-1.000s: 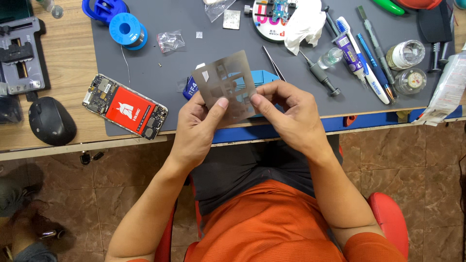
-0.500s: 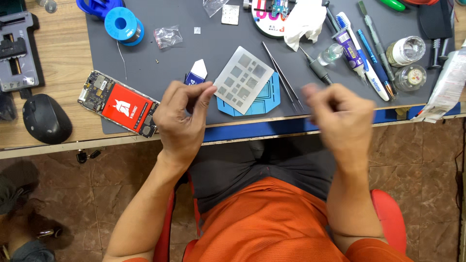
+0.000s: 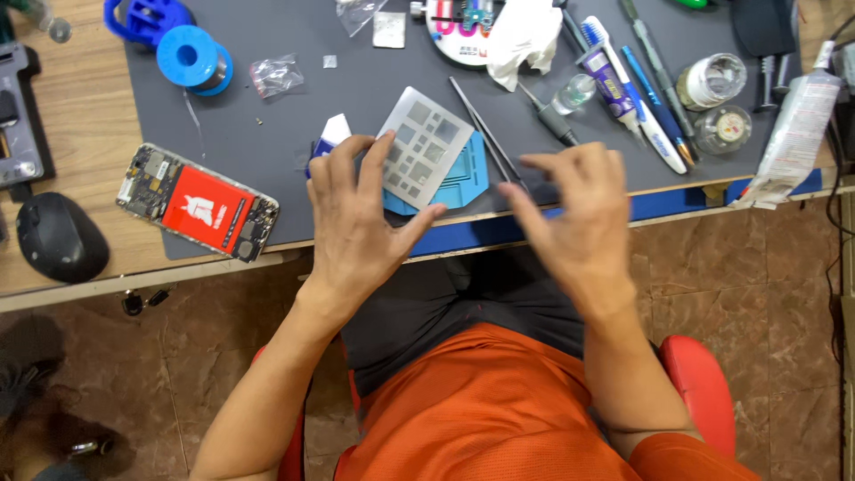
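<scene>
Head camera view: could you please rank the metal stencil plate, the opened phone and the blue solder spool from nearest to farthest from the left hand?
From the left hand:
1. Metal stencil plate, at its fingertips, just right.
2. Opened phone, to its left.
3. Blue solder spool, far up-left.

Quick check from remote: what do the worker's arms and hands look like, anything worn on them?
Both arms are bare to above the elbow. The left hand and right hand wear no gloves, rings or watch that I can see. An orange shirt covers the torso.
</scene>
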